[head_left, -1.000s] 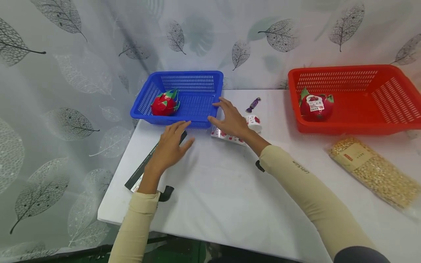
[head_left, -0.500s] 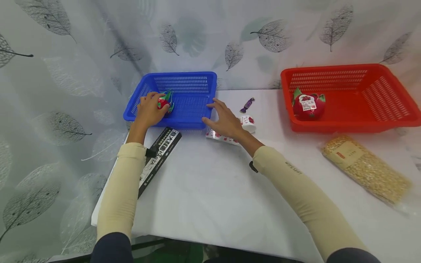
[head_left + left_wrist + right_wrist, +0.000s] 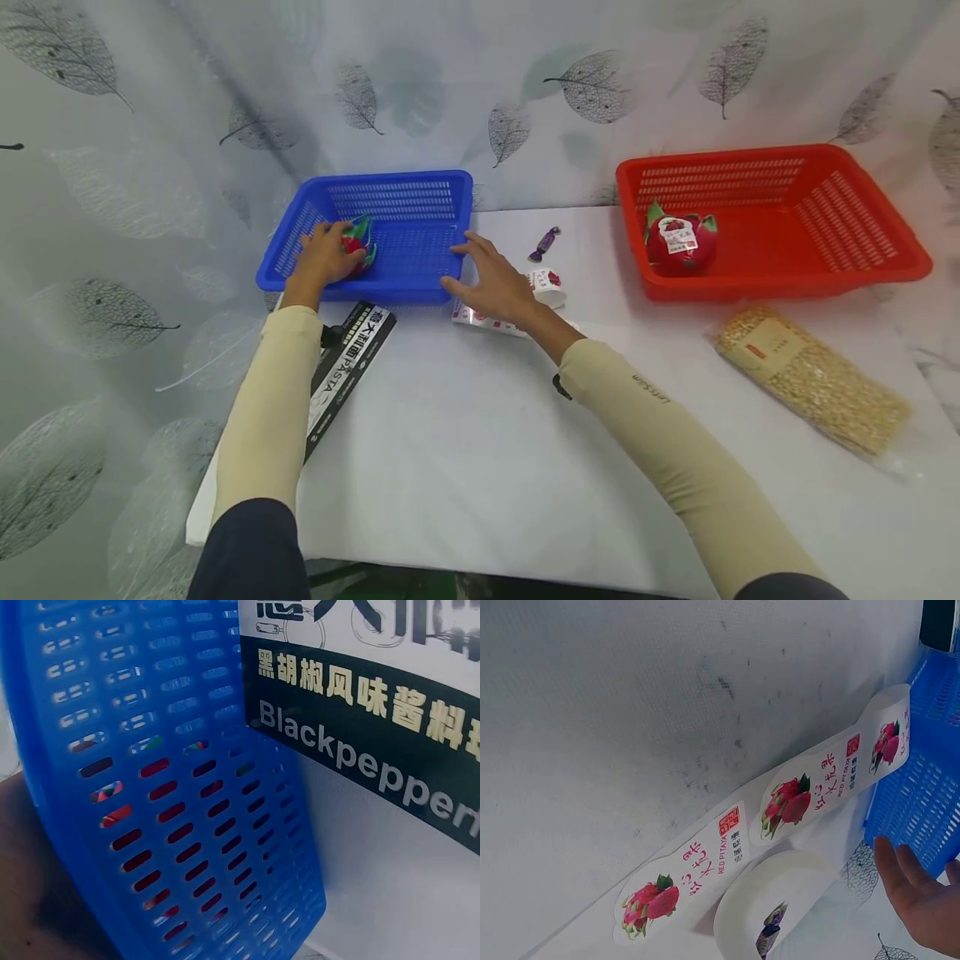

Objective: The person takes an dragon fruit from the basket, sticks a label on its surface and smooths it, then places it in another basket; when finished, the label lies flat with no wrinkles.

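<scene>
In the head view, my left hand (image 3: 322, 258) reaches over the front rim of the blue basket (image 3: 405, 292) and grips a red dragon fruit (image 3: 366, 248) with green leaf tips. The hand covers much of the fruit. Through the slots of the basket wall (image 3: 225, 712), the left wrist view shows patches of red. My right hand (image 3: 493, 282) is beside the basket's right end, fingers spread and loosely bent, holding nothing. Under and beside it lie a strip of pitaya stickers (image 3: 787, 799) and their white roll (image 3: 546, 287).
A black pasta box (image 3: 348, 358) lies below the left forearm, against the blue basket. A purple wrapped candy (image 3: 544, 244) sits behind the sticker roll. To the right stand a red basket (image 3: 780, 287) holding another dragon fruit (image 3: 681, 243) and a bag of yellow kernels (image 3: 813, 379).
My left hand has moved forward and left from above the pasta box into the blue basket, onto the dragon fruit. The right hand stays by the basket's right end. The head view has shifted slightly.
</scene>
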